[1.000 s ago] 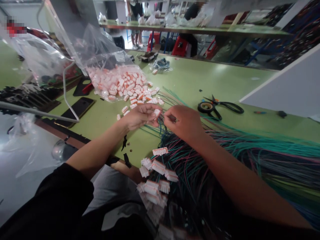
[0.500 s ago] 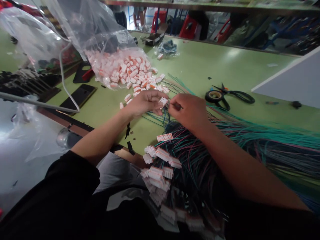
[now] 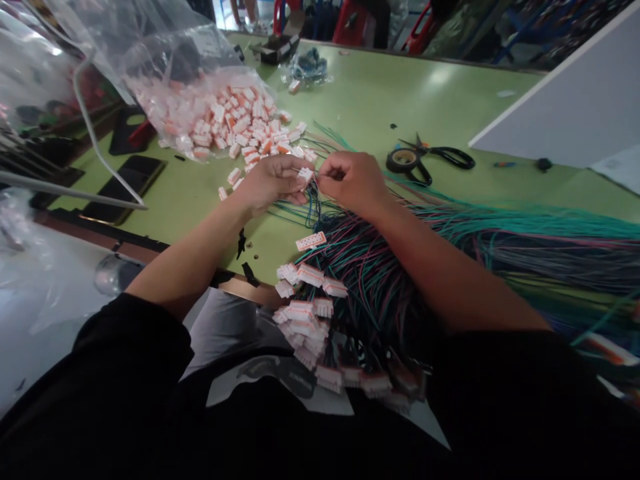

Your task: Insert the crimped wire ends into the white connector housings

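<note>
My left hand (image 3: 275, 183) pinches a small white connector (image 3: 305, 175) between thumb and fingers. Close at its right, my right hand (image 3: 353, 181) has its fingers pressed together at a thin wire beside the connector. Dark and green wires (image 3: 380, 257) run from below the hands to the right. Several white and orange connectors (image 3: 302, 311) hang on wire ends over the front edge, and one (image 3: 311, 241) lies a little higher. Loose white and orange connectors (image 3: 243, 123) spill from a clear plastic bag (image 3: 173, 73) behind my left hand.
Black scissors (image 3: 453, 157) and a roll of black tape (image 3: 403, 159) lie right of my hands on the green table (image 3: 370, 87). A phone (image 3: 125, 189) and a bent metal rod (image 3: 83, 113) are at the left. A white panel (image 3: 555, 87) stands at the right.
The whole view has shifted, so hands and table things appear further left and higher. My hands keep their hold around the white connector and the wire.
</note>
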### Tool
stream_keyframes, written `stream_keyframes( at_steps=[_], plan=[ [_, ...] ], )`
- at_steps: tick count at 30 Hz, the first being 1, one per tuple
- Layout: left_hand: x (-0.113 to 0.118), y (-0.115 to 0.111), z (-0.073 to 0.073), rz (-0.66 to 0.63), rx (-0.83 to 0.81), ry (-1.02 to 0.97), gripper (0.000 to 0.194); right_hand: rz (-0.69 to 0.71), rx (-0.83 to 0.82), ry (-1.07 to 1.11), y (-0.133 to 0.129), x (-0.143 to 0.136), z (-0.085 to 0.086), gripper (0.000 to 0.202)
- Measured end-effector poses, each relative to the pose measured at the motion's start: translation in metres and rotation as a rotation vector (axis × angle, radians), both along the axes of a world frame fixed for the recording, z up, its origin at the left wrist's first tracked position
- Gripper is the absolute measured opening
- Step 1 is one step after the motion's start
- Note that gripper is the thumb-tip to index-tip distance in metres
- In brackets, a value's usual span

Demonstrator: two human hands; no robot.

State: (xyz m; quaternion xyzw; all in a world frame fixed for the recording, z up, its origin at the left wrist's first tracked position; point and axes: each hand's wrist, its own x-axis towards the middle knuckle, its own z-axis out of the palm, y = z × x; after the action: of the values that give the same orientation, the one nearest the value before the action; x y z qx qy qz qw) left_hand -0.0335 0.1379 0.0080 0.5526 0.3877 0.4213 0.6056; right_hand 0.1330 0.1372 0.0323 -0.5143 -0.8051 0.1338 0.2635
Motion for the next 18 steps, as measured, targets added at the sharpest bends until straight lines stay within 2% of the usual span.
stream_keyframes(
  at_steps=[6,9,12,15,18],
  plan=[
    [-0.002,0.001,-0.001,0.011,0.113,0.076,0.024,0.139,-0.038,0.204,0.010,0.003,-0.012,0.009],
    [-0.004,-0.001,0.004,0.052,0.195,0.121,0.022,0.300,-0.132,0.359,0.017,0.007,-0.016,0.009],
    [-0.010,-0.002,0.007,0.123,0.300,0.187,0.022,0.515,-0.264,0.455,0.019,0.010,-0.018,0.018],
    [-0.018,-0.007,0.003,0.207,0.408,0.257,0.024,0.673,-0.424,0.337,0.015,0.009,-0.017,0.021],
    [-0.021,-0.026,-0.001,0.382,0.570,0.344,0.025,0.680,-0.519,0.222,0.013,0.007,-0.020,0.018]
  ],
)
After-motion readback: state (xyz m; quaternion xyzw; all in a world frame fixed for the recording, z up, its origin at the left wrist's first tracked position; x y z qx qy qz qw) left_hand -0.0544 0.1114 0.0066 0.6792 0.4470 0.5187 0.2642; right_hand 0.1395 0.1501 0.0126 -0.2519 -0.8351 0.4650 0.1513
